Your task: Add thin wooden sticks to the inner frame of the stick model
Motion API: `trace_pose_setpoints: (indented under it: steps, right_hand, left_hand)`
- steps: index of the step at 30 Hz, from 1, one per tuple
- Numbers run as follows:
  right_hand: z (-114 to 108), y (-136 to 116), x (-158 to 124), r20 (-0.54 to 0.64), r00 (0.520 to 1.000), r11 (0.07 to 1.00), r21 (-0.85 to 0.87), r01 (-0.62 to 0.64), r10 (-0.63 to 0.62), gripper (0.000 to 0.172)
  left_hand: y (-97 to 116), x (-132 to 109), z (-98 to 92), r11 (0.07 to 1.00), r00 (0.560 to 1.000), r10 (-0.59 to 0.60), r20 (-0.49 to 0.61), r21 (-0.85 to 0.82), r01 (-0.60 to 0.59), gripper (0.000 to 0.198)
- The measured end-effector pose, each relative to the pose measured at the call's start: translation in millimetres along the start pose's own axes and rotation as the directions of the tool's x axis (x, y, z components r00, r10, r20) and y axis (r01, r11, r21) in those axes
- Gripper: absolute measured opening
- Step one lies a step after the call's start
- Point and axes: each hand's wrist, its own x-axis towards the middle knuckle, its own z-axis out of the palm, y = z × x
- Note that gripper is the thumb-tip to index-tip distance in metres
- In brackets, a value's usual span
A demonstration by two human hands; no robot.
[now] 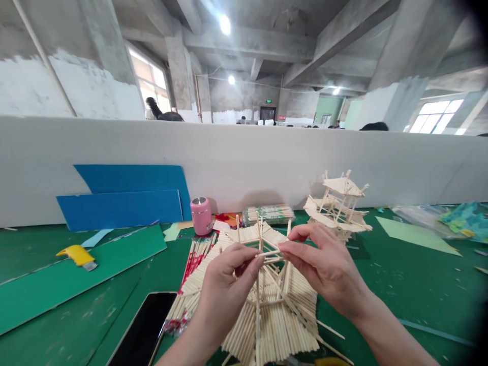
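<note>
A model of pale wooden sticks [270, 325], with a slatted, roof-like base and upright posts, stands on the green table in front of me. My left hand [229, 279] pinches the left end of a short wooden stick [270, 253] above the model's frame. At the stick's right end, the fingers of my right hand [324, 264] are closed on it beside a post. The stick lies nearly level across the posts. Whether it touches them is too small to tell.
Left are a yellow cutter [78, 255], green board [125, 259], blue boards [122, 209] and a phone [145, 330]. Behind stand a pink jar [201, 217], packaged sticks [267, 214] and a second stick model [339, 203]. A white partition [236, 157] crosses the back.
</note>
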Motion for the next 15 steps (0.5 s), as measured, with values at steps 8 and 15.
trace_pose_setpoints:
  steps: [8, 15]
  right_hand:
    - [-1, 5, -8, -0.028, 0.998, 0.996, 0.077, -0.047, 0.05, 0.027]
    - [-1, 13, -20, -0.085, 0.985, 0.982, 0.13, -0.139, 0.151, 0.028]
  left_hand:
    - [-4, -1, 0.4, 1.0, 1.0, 0.01, -0.016, 0.006, -0.01, 0.012]
    - [-2, 0, 0.7, 1.0, 1.0, 0.018, -0.011, 0.016, -0.017, 0.011]
